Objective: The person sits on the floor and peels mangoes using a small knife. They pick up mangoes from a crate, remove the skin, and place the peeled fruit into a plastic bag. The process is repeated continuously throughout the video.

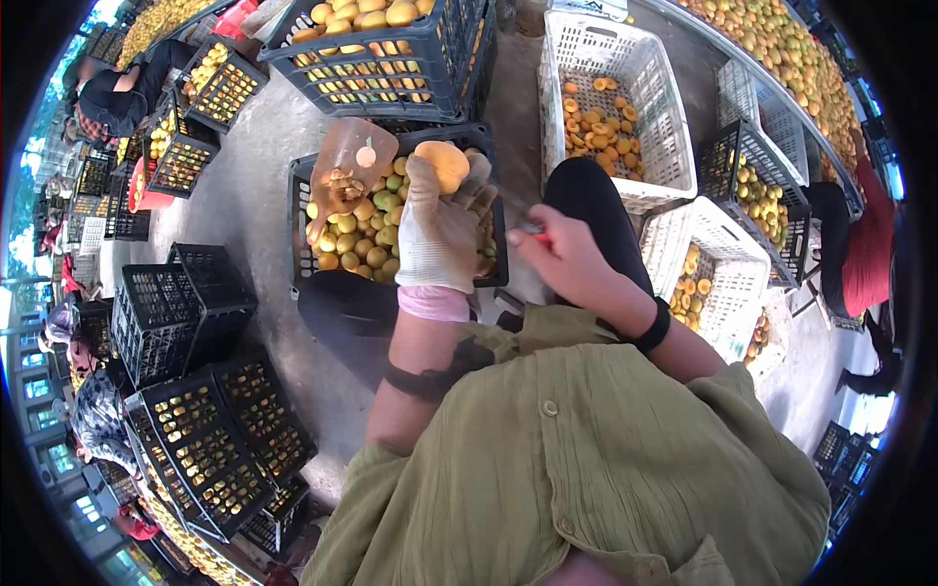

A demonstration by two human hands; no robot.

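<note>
My left hand (pixel 443 227), in a white knitted glove, holds up an orange-yellow apricot (pixel 442 167). Below it stands a black plastic crate (pixel 297 253) of whole green and yellow apricots (pixel 366 242). A translucent pinkish plastic scoop (pixel 341 150) rests on the crate's left side, with brown apricot pits (pixel 343 184) in it. Bare, my right hand (pixel 564 249) is closed around a small tool with a red part (pixel 542 238), probably a knife; blur and the fingers hide most of it. It is apart from the apricot, to the right of the crate.
Ahead right, a white plastic crate (pixel 670 110) holds halved apricots (pixel 604 135); another white crate (pixel 740 256) stands nearer. Stacked black crates (pixel 432 66) of apricots rise ahead. More black crates (pixel 157 315) stand left. People (pixel 117 95) sit at both sides.
</note>
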